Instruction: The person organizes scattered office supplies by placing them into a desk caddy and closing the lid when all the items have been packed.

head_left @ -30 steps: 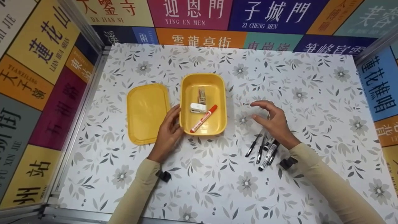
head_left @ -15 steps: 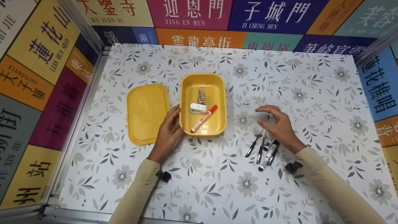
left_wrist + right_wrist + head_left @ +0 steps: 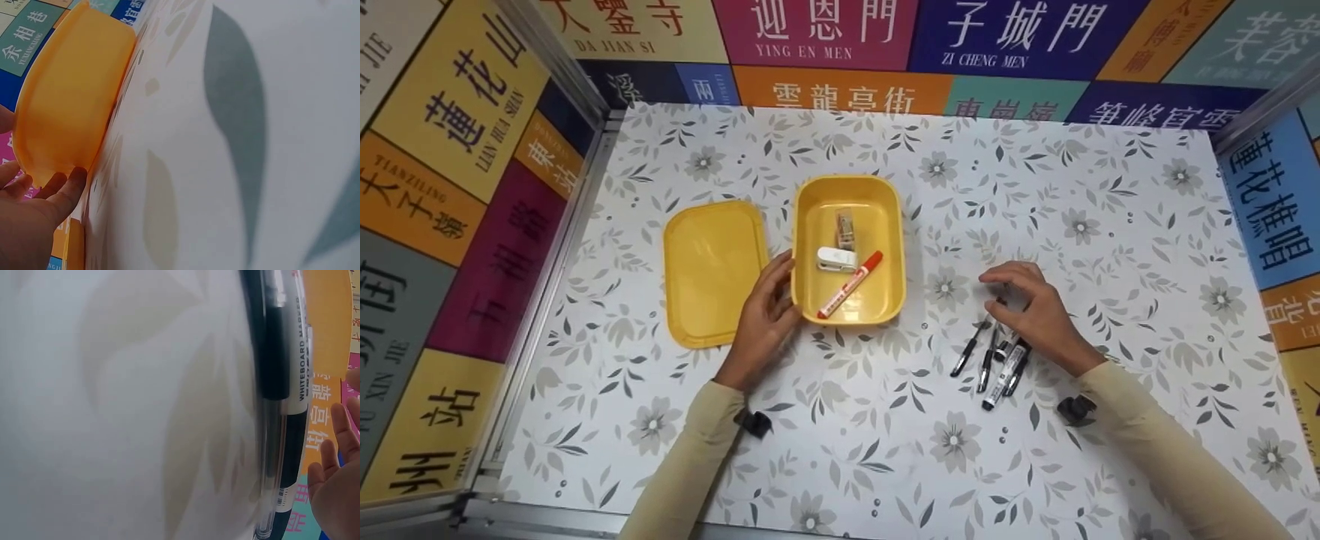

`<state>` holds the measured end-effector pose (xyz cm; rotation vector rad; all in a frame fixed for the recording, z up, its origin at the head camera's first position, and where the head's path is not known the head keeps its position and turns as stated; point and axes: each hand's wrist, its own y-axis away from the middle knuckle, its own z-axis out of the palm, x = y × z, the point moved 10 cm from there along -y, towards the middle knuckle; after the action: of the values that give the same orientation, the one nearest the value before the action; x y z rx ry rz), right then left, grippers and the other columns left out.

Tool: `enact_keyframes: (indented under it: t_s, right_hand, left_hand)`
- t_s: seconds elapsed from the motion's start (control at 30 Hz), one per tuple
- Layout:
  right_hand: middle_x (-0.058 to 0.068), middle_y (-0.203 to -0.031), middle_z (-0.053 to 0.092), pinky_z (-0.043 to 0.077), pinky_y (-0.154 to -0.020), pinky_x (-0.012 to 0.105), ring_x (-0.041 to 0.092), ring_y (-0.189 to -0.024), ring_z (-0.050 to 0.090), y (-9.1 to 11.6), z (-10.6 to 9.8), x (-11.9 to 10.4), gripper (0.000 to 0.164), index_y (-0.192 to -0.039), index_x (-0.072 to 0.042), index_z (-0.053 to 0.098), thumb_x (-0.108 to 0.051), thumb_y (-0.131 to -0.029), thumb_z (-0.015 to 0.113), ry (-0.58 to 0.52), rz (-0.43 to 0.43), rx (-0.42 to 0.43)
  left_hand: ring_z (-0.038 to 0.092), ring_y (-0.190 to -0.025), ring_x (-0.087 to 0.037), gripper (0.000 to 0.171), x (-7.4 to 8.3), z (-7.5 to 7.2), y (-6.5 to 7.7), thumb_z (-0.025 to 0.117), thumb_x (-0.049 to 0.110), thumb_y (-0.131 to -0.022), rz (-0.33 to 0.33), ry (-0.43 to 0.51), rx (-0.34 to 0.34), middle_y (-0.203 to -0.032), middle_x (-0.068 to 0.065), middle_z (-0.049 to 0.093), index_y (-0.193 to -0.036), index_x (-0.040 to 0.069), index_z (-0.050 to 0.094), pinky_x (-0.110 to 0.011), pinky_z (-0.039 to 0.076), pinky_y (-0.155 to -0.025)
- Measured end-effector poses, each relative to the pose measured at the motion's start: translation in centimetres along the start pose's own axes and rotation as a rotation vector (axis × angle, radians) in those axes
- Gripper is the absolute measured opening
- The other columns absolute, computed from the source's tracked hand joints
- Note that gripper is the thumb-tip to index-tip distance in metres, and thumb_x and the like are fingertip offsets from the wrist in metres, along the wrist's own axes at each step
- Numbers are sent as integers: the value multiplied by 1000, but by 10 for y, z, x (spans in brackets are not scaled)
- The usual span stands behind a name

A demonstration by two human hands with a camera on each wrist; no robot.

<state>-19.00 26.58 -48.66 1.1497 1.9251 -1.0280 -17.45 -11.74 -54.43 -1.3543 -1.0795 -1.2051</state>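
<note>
I have the person's left hand [image 3: 761, 322] steadying against the yellow box [image 3: 829, 217], at the left wall by its near left corner. The fingers are slightly bent and a little apart; the left wrist feed shows fingertips touching the outer wall, pinching nothing. The box stands upright and uncovered, slightly left of the desk's [image 3: 877, 427] middle and set back toward the far edge.

Inside it I see a red marker [image 3: 849, 286] lying aslant from the near left corner toward the right wall. Just beyond it lies a small white stapler [image 3: 836, 259], and behind that, toward the far end, a small see-through pack [image 3: 846, 229] whose contents I cannot make out. The yellow lid [image 3: 712, 277] lies between the box and the desk's left edge, its near right corner partly hidden by the hand.

On my other side, the right hand [image 3: 1035, 307] is well apart from the box, above the far ends of several black pens [image 3: 964, 358] and a black-and-white whiteboard marker [image 3: 1000, 386]. Thumb and forefinger curve with a gap between them; the right wrist feed shows other fingers loosely spread. I cannot tell whether any fingertip touches a pen. The bundle's near ends fan toward the desk's near edge.
</note>
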Motion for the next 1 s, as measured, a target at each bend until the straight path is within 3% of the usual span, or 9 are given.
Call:
enact_keyframes:
  t_s: [0.17,0.3,0.47,0.77,1.0]
  right_hand:
    - [28,-122,72,38,-114,19,46,-127,52,4,0,17,42,-118,9,77,26,-79,79,46,-38,-13]
    - [20,-124,73,37,-114,19,40,-131,52,8,0,35,45,-119,2,80,23,-79,82,67,-31,-48]
    - [13,-127,73,35,-115,22,30,-133,49,12,2,42,42,-118,-5,82,16,-82,85,86,4,-111]
    - [15,-122,72,35,-111,31,35,-127,48,13,8,41,33,-108,-3,81,14,-80,84,164,-26,-159]
    - [10,-122,72,35,-110,43,27,-127,46,13,8,49,33,-108,-7,81,12,-80,85,193,56,-173]
  left_hand:
    - [40,-161,-28,70,-1,1,-1,60,-12,-102,-6,1,0,-178,1,32,-168,1,41,-31,40,-129]
    - [40,-160,-30,70,1,0,0,61,-14,-102,12,-1,0,-178,-2,32,-168,0,41,-33,41,-129]
    - [41,-160,-33,70,3,1,0,61,-14,-102,34,9,-4,-178,-5,32,-168,-1,41,-38,43,-128]
    - [40,-161,-30,70,1,0,0,63,-11,-102,3,9,4,-177,0,33,-168,0,41,-33,42,-127]
    - [40,-161,-32,70,1,0,0,63,-11,-102,-12,19,5,-177,2,33,-168,0,41,-33,43,-127]
